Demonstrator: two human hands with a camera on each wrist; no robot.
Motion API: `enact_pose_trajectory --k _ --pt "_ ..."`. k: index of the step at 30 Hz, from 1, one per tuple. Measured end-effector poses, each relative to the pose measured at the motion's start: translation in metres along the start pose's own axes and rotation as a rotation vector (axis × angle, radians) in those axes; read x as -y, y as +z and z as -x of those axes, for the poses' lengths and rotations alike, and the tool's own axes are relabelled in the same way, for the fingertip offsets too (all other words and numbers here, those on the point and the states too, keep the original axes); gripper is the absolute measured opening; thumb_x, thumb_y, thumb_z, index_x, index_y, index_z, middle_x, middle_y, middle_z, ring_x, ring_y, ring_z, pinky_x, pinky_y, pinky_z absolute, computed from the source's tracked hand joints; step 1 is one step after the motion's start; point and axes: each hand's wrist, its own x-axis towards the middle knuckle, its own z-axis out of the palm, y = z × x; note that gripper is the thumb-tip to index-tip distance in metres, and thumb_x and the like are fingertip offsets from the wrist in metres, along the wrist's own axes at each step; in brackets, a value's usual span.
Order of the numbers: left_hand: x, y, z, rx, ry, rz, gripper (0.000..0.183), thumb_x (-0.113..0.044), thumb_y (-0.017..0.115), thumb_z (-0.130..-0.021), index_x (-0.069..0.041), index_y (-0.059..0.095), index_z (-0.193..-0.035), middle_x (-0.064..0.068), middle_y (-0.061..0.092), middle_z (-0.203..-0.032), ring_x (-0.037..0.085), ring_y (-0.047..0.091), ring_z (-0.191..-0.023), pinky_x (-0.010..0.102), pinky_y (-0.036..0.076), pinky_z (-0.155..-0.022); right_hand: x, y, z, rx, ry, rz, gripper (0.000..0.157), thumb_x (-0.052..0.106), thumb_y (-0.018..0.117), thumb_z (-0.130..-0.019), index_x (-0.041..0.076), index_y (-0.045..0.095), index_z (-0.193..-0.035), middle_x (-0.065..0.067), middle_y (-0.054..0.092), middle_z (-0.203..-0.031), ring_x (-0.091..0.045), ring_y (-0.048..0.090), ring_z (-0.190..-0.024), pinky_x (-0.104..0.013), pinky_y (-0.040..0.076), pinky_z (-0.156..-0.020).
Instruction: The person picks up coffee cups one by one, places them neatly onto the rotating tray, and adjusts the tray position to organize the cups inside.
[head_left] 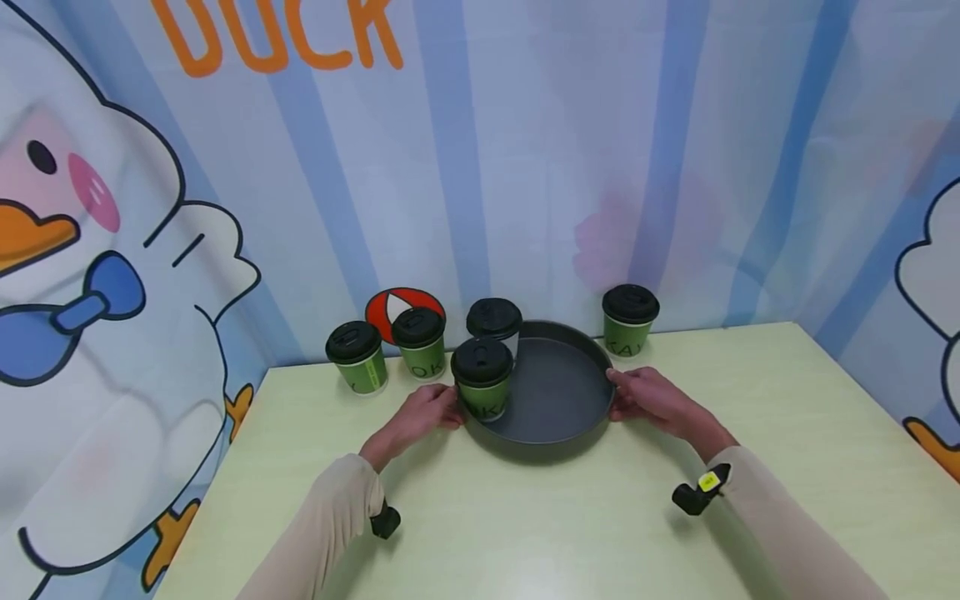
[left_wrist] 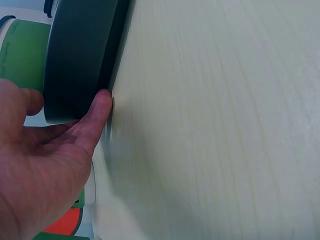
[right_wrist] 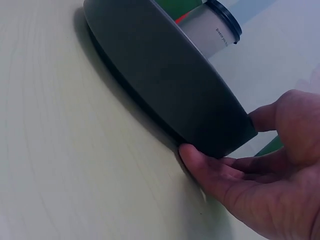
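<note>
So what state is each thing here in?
Dark pan: right way up, gripped by left hand and right hand
White cup: lidded, upright in the pan
Front green cup: lidded, upright in the pan
Leftmost green cup: lidded, on the table
Green cup beside it: lidded, on the table
Rightmost green cup: lidded, on the table

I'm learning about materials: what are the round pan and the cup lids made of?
The round pan looks like metal, perhaps coated: dark grey, matt, thin-walled and stiff-looking. The cup lids are probably plastic: black, slightly shiny and moulded-looking.
</note>
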Motion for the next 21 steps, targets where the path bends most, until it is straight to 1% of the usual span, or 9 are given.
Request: enact_pose_trajectory --k 3,6,8,11,15,18,21 --pt "-0.001 0.001 0.000 0.004 0.000 0.008 0.037 -0.023 0.040 -0.102 0.007 0.058 -0.113 0.017 0.066 -0.095 0.031 0.066 -0.087 0.037 0.056 -0.080 0.000 -0.002 0.004 0.041 0.007 -0.007 0.046 0.027 0.045 -0.102 -0.017 0.049 -0.114 -0.014 0.063 -0.084 -0.024 0.065 -0.076 -0.038 0.057 -0.078" --pt "-0.002 0.001 0.000 0.009 0.001 0.012 0.037 -0.023 0.040 -0.102 0.008 0.057 -0.114 0.017 0.066 -0.094 0.030 0.066 -0.087 0.037 0.056 -0.081 0.000 -0.003 0.008 0.074 0.010 -0.008 0.048 0.028 0.047 -0.102 -0.018 0.048 -0.114 -0.017 0.065 -0.086 -0.025 0.066 -0.078 -0.040 0.057 -0.079" --pt "-0.003 0.001 0.000 0.005 -0.005 0.013 0.037 -0.024 0.040 -0.102 0.007 0.057 -0.115 0.016 0.066 -0.095 0.029 0.066 -0.088 0.037 0.055 -0.082 0.001 -0.003 0.008 0.064 0.002 -0.003 0.050 0.030 0.048 -0.101 -0.018 0.047 -0.116 -0.017 0.066 -0.088 -0.026 0.066 -0.079 -0.040 0.057 -0.079" --pt "-0.002 0.000 0.000 -0.007 -0.014 0.012 0.037 -0.024 0.041 -0.102 0.006 0.057 -0.115 0.017 0.066 -0.096 0.029 0.066 -0.088 0.037 0.055 -0.082 0.001 -0.002 0.006 0.027 -0.026 0.002 0.054 0.033 0.047 -0.101 -0.017 0.045 -0.121 -0.016 0.065 -0.089 -0.025 0.065 -0.079 -0.039 0.056 -0.079" --pt "-0.001 0.000 -0.001 -0.001 -0.026 0.022 0.038 -0.024 0.042 -0.102 0.007 0.057 -0.118 0.019 0.066 -0.097 0.032 0.065 -0.090 0.040 0.055 -0.084 -0.001 -0.001 0.002 -0.014 -0.046 -0.001 0.052 0.030 0.044 -0.103 -0.019 0.043 -0.121 -0.014 0.062 -0.086 -0.023 0.064 -0.077 -0.038 0.056 -0.079" --pt "-0.003 -0.001 0.001 0.030 -0.028 0.036 0.040 -0.023 0.041 -0.103 0.009 0.054 -0.121 0.021 0.065 -0.100 0.038 0.064 -0.094 0.044 0.053 -0.087 -0.003 0.000 0.002 -0.013 -0.035 -0.006 0.050 0.028 0.043 -0.103 -0.019 0.043 -0.121 -0.013 0.060 -0.084 -0.023 0.063 -0.076 -0.038 0.056 -0.078" --pt "-0.013 -0.002 0.007 0.052 -0.031 0.037 0.040 -0.021 0.039 -0.104 0.012 0.052 -0.122 0.024 0.064 -0.103 0.042 0.061 -0.099 0.047 0.051 -0.090 -0.003 0.000 0.003 0.011 -0.025 -0.003 0.050 0.027 0.044 -0.103 -0.019 0.043 -0.121 -0.014 0.062 -0.084 -0.025 0.064 -0.077 -0.039 0.057 -0.078"
